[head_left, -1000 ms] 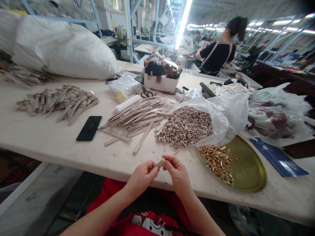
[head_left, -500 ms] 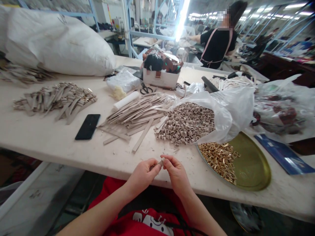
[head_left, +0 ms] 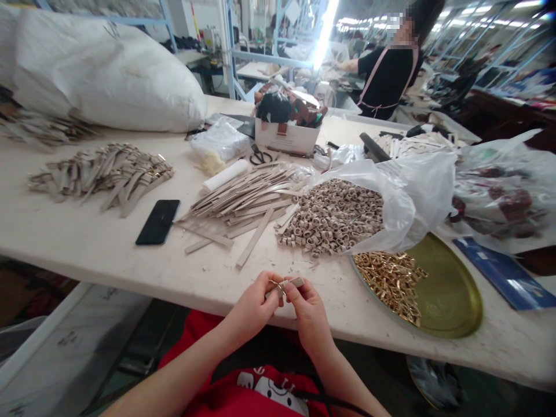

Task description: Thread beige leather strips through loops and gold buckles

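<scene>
My left hand (head_left: 252, 307) and my right hand (head_left: 309, 310) meet at the near table edge, both pinched on a short beige strap piece (head_left: 292, 283) with a small metal buckle. Just beyond them lies a heap of small beige loops (head_left: 332, 217) spilling from a white plastic bag (head_left: 408, 194). To the right a round brass tray (head_left: 447, 289) holds a pile of gold buckles (head_left: 393, 281). A loose pile of long beige straps (head_left: 247, 202) lies ahead to the left.
A black phone (head_left: 158, 221) lies left of the straps. Another strap pile (head_left: 104, 174) and a big white sack (head_left: 99, 75) sit far left. Scissors (head_left: 259, 155), a white box (head_left: 286, 136), a blue folder (head_left: 504, 272) and more bags lie beyond. A person in black stands behind.
My hands have drawn closer together and the strap piece has turned, its end now sticking out to the right above my right thumb. The view has shifted slightly.
</scene>
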Available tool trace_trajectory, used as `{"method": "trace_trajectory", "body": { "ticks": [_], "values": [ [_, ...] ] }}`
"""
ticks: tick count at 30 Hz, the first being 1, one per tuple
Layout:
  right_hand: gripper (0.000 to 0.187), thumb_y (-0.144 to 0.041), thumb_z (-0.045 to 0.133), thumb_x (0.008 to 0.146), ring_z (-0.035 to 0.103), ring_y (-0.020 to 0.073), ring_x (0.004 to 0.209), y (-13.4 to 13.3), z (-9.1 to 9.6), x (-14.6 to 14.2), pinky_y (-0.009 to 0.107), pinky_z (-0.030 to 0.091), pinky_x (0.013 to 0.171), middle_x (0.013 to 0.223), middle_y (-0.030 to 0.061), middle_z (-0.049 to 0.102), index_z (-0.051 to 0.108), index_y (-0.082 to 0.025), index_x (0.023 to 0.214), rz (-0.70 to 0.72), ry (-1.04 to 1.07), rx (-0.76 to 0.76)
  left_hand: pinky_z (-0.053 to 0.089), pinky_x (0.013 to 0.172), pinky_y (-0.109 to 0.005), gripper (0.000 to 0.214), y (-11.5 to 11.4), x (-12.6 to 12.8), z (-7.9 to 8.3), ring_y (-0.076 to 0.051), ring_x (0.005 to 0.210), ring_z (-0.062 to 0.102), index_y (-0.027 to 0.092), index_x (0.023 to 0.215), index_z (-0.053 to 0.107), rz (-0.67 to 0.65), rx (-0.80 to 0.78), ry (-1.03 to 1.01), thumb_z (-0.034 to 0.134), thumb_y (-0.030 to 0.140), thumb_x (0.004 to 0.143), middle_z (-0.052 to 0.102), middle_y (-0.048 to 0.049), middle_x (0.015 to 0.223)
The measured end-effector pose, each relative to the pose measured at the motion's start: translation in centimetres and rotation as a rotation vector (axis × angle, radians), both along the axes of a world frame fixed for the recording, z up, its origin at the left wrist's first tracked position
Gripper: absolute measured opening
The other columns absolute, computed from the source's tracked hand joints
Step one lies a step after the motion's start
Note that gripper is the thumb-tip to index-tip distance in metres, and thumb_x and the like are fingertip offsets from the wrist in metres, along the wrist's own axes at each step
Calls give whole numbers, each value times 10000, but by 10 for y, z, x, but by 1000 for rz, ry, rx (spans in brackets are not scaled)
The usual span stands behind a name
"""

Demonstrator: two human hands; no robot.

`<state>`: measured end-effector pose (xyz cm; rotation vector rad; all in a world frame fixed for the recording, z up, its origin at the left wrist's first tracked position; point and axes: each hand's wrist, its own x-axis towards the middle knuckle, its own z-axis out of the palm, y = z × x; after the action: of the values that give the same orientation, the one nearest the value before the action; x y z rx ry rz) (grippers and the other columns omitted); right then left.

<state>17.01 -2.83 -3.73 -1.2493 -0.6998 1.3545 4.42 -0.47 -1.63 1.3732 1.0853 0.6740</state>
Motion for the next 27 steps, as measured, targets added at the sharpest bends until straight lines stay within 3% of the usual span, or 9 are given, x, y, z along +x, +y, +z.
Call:
{"method": "trace_trajectory", "body": {
  "ticks": [5,8,10,13,16,21,27],
  "values": [
    [365,-496,437,818,466,140,670,-9,2,2,285,385,674,674,5,545,632,-189,779,22,68,67,389,523,-205,102,0,-5,-1,-97,558,516,194,907,395,31,-9,36,419,215,811,580,31,674],
    [231,-423,577,753,466,129,652,-12,4,3,264,383,653,663,-15,535,593,-195,717,53,36,24,397,534,-208,74,-2,-7,0,-99,556,529,195,842,390,24,0,55,441,226,799,560,42,646],
    [202,-363,664,686,478,123,659,-12,6,2,250,384,654,698,-28,541,582,-210,788,94,22,-31,394,531,-211,92,-4,-8,0,-103,546,531,197,846,392,18,4,96,447,255,801,538,51,623],
    [314,-370,654,694,508,133,690,-12,4,4,252,391,658,778,-6,577,574,-205,949,271,111,-117,388,545,-224,109,-6,-10,2,-120,571,538,195,859,416,-5,30,204,442,285,804,545,41,639],
    [249,-354,649,709,505,117,650,-12,0,5,231,378,620,744,-1,586,588,-171,867,407,230,-158,378,576,-239,120,-5,-12,3,-144,635,541,188,822,468,-34,85,365,468,300,781,570,17,679],
    [220,-299,703,656,506,109,624,-13,-2,6,231,384,632,684,-24,568,536,-173,725,394,402,-201,376,601,-238,139,-4,-13,9,-151,676,543,177,795,526,-72,88,451,467,301,770,597,1,715],
    [219,-311,689,654,475,112,613,-13,1,12,239,381,628,651,-30,519,522,-178,704,322,377,-185,360,542,-210,179,-6,-17,14,-124,611,522,164,764,558,-150,0,351,503,335,753,587,19,665]
  ]
}}
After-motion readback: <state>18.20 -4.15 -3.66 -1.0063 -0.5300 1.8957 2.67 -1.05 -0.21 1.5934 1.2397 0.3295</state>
